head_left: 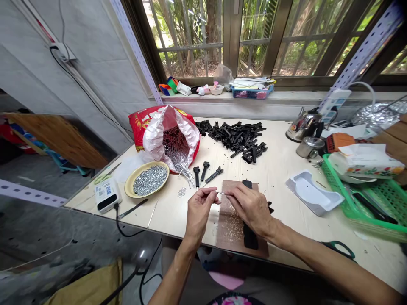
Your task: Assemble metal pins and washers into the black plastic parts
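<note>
Above the front of the table, a thin metal rod [220, 193] spans the gap between my two hands. My left hand [199, 212] pinches at its left end; whether a smaller piece is also in those fingertips cannot be made out. The other end is gripped by the closed fingers of my right hand [252, 207], which hovers over a brown board [230, 231] and a black strip [250, 237] on it. Just beyond my left hand lie black clip-like parts [203, 171] with metal rods and several small loose washers [181, 192].
A yellow dish [130, 192] of small metal washers and a red-white bag [152, 140] full of rods stand on the left. Behind is a heap of black parts [237, 135]. At right are a white tray [313, 192], green basket [365, 216] and scissors [341, 250].
</note>
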The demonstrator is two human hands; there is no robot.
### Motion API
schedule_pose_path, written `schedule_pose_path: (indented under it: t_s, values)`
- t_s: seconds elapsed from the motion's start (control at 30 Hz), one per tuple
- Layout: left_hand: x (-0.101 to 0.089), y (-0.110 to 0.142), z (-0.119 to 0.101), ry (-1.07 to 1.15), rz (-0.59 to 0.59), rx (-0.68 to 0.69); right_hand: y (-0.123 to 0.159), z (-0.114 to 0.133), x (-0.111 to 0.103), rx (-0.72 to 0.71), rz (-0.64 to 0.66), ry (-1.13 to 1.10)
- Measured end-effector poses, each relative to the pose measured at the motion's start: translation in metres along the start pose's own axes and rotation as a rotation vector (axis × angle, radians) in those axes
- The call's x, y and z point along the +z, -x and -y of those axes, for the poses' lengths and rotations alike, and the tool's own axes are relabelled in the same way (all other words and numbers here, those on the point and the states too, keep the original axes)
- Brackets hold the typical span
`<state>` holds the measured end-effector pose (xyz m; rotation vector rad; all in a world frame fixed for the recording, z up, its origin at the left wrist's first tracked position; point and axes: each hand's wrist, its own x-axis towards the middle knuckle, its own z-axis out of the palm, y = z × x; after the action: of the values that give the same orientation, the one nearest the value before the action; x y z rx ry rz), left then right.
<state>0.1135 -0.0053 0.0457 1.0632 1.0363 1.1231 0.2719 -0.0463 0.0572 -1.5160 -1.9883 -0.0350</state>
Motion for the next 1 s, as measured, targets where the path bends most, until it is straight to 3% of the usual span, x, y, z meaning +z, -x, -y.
schedule_pose_path:
  t_s: [0.47,0.67,1.0]
  values:
    - [0.011,0.0,0.005,-0.068,0.035,-0.018,0.015,-0.012,0.006,0.046,-0.014,-0.068]
    - [0.015,0.002,0.008,-0.005,0.086,-0.09,0.02,-0.019,0.004,0.14,0.083,-0.218]
    - [0.038,0.005,0.033,-0.097,0.214,-0.168,0.049,-0.05,-0.008,0.24,0.113,-0.322]
